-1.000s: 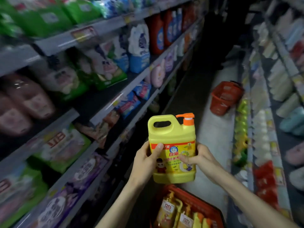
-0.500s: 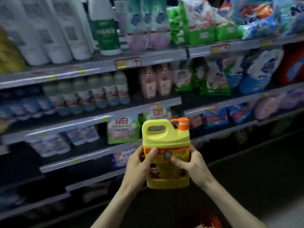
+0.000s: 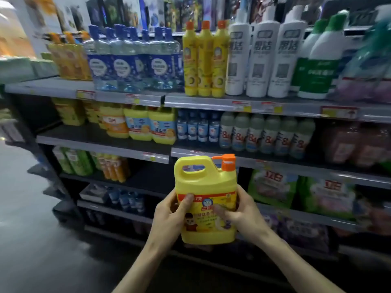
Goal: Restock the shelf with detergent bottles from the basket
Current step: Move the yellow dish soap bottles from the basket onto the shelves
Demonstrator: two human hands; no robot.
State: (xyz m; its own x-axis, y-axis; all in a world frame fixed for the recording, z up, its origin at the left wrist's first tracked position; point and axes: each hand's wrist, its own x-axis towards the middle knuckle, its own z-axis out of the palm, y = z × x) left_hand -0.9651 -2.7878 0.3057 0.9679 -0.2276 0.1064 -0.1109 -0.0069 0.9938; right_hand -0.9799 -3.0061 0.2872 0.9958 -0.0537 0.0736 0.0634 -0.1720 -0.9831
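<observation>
With my left hand point(image 3: 169, 216) and right hand point(image 3: 243, 214) clasping the yellow detergent jug point(image 3: 206, 199), shoving it in carelessly could topple the yellow shelf jugs point(image 3: 148, 127).

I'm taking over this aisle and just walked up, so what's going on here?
A person is holding a yellow detergent jug with an orange pump upright in front of the shelves, left hand and right hand gripping its sides, thumbs on the label. It is not yet on a shelf. Similar yellow jugs stand on a higher shelf to the left, which has bare space beside them. The basket is out of view.
</observation>
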